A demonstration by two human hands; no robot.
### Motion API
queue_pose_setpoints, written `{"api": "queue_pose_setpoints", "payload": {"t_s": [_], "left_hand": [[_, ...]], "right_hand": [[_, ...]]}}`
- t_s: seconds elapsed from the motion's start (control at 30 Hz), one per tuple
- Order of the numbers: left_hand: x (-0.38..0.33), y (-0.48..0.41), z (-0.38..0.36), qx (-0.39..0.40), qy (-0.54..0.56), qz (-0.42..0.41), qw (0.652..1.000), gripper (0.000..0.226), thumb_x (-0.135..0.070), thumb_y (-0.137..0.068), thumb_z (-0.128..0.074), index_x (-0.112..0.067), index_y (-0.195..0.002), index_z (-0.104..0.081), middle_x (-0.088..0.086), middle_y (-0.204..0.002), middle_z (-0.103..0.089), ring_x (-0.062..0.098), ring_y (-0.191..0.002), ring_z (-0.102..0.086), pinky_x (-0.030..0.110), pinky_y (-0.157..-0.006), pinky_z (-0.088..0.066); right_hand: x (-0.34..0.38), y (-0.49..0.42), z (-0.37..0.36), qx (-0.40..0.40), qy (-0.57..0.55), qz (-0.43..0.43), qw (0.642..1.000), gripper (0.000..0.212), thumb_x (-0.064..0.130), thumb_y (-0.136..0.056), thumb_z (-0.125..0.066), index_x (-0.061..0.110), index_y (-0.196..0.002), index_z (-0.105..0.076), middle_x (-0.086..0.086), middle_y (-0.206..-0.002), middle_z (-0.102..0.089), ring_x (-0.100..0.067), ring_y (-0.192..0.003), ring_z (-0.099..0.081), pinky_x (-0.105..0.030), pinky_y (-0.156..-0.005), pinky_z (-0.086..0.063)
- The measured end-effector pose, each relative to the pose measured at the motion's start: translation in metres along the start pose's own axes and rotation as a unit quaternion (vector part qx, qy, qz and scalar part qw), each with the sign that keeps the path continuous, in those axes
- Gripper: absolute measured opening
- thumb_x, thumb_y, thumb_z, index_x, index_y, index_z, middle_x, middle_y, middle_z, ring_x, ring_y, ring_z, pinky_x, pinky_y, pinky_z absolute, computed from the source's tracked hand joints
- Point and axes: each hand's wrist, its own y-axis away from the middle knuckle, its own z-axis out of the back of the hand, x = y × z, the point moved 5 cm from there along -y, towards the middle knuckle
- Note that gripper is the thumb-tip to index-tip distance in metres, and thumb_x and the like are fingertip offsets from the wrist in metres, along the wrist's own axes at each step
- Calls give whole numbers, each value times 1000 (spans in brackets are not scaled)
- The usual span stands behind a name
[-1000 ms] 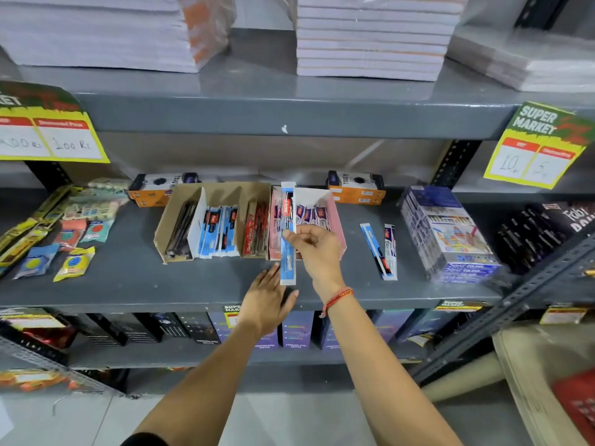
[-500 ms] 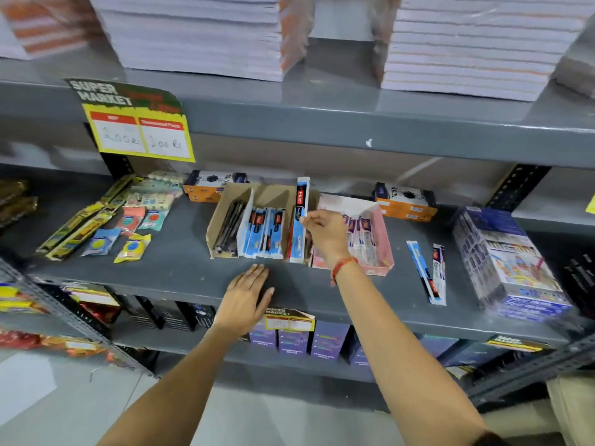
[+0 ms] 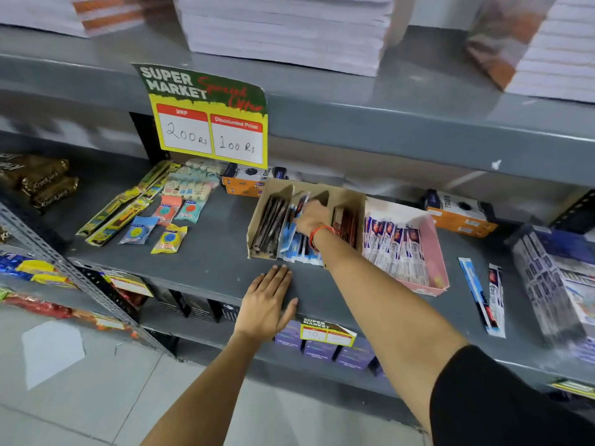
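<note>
Grey metal shelving (image 3: pixel 386 123), three tiers in view, black slotted upright (image 3: pixel 576 214) at right. Yellow price sign (image 3: pixel 209 123) hangs from upper tier's edge. Second rack (image 3: pixel 96 292) adjoins at left, set at an angle. Pale tiled floor (image 3: pixel 96 397) below. Light even, diffuse.

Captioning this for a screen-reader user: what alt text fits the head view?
A person's right hand holds a blue packet in the middle compartment of a brown cardboard box on a grey shelf, the left hand flat on the shelf near its front edge. A pink box of packets stands alongside.
</note>
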Motion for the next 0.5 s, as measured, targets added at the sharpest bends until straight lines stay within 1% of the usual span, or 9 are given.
{"api": "queue_pose_setpoints", "payload": {"t_s": [0.07, 0.13, 0.17, 0.2, 0.27, 0.33, 0.4, 0.43, 0.5], "left_hand": [[1, 0, -1, -7, 2, -2, 1000, 55, -40, -87, -38, -3, -123, -57, 14, -128, -59, 29, -121, -52, 44, -99, -45], [2, -1, -2, -12, 4, -2, 1000, 54, -40, -87, -39, -3, -123, -57, 14, -128, -60, 29, -121, -53, 43, -98, -45], [3, -1, -2, -14, 4, -4, 1000, 54, -40, -87, -40, -3, -123, -58, 14, -127, -60, 28, -121, -53, 43, -98, -46], [3, -1, -2, -16, 3, -6, 1000, 54, -40, -87, -40, -3, -123, -58, 14, -128, -60, 28, -121, -53, 42, -98, -46], [4, -1, -3, -20, 3, -8, 1000, 54, -40, -87, -41, -3, -123, -57, 13, -128, -59, 28, -121, -53, 41, -98, -46], [4, -1, -3, -20, -1, -9, 1000, 54, -40, -87, -41, -4, -123, -57, 13, -129, -59, 28, -121, -53, 41, -98, -45], [3, -1, -4, -20, -6, -10, 1000, 54, -41, -87, -41, -4, -123, -58, 13, -128, -59, 27, -121, -53, 40, -98, -45], [3, -1, -3, -21, -7, -10, 1000, 54, -41, -87, -41, -4, -123, -58, 12, -128, -60, 27, -121, -53, 40, -98, -45], [3, -1, -4, -25, -11, -10, 1000, 54, -41, -87, -41, -4, -122, -58, 12, -128, -60, 27, -121, -53, 41, -98, -44]], "right_hand": [[-2, -7, -8, 8, 2, -18, 1000, 23, 3, -94, -45, -1, -74, -57, -15, -87, -53, -23, -83, -58, -28, -69, -42], [-9, -12, -15, 5, 17, -34, 999, 40, 2, -95, -41, 6, -55, -38, -12, -80, -47, -21, -74, -50, -27, -64, -38], [-12, -14, -18, 2, 24, -30, 999, 41, 2, -95, -40, 6, -55, -36, -12, -76, -45, -21, -69, -48, -27, -60, -38], [-15, -15, -19, -1, 38, -23, 999, 36, 1, -94, -40, 4, -59, -42, -12, -74, -44, -22, -67, -47, -29, -59, -39], [-16, -19, -18, 0, 63, 1, 998, 28, -1, -92, -43, 6, -66, -52, -13, -77, -46, -23, -76, -47, -32, -67, -42], [-16, -23, -15, 24, 76, 30, 996, 37, -1, -89, -50, 15, -56, -40, -10, -69, -43, -21, -78, -41, -30, -68, -43], [-12, -28, -3, 45, 72, 59, 995, 37, -6, -83, -55, 12, -52, -45, -10, -63, -52, -23, -72, -48, -27, -65, -53], [-10, -32, 1, 55, 66, 82, 993, 34, -9, -82, -53, 10, -54, -54, -15, -69, -62, -26, -74, -56, -29, -71, -57], [-5, -35, 10, 78, 102, 140, 982, 24, -11, -82, -53, 1, -72, -71, -18, -95, -72, -26, -88, -65, -35, -88, -56]]}}
